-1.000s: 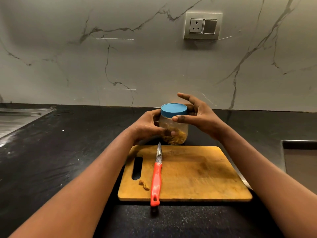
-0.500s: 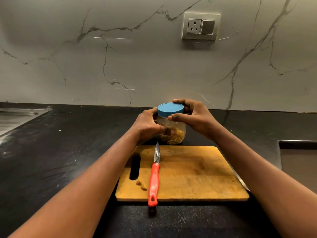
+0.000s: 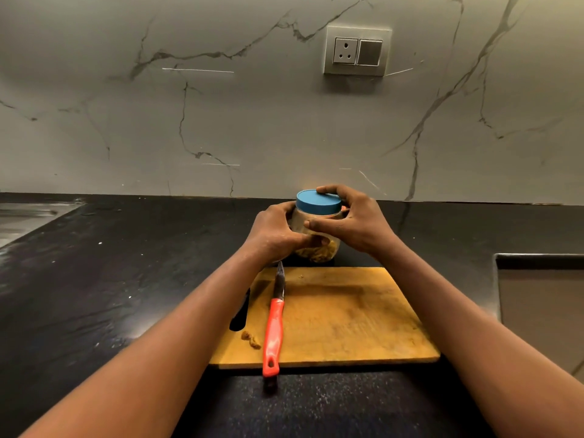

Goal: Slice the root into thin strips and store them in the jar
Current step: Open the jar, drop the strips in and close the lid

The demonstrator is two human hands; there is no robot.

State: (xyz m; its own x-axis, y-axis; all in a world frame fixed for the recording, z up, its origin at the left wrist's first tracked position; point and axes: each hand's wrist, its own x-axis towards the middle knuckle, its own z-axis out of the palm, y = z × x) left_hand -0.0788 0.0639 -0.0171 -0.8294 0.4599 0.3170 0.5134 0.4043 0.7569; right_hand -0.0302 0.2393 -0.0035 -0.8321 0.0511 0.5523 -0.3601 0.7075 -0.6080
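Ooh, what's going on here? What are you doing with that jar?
A person holds a jar with both hands, just behind the cutting board. The left hand grips its clear body, and the right hand curls over the blue lid, probably fastening it. Yellowish root strips are inside. The red-handled knife lies untouched on the board, with a small root scrap beside it.

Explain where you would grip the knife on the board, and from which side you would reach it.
Grip the knife by its red handle, coming from the near side. The handle's end seems to overhang the board's near edge, leaving room to curl under it, while the blade points away toward the jar.
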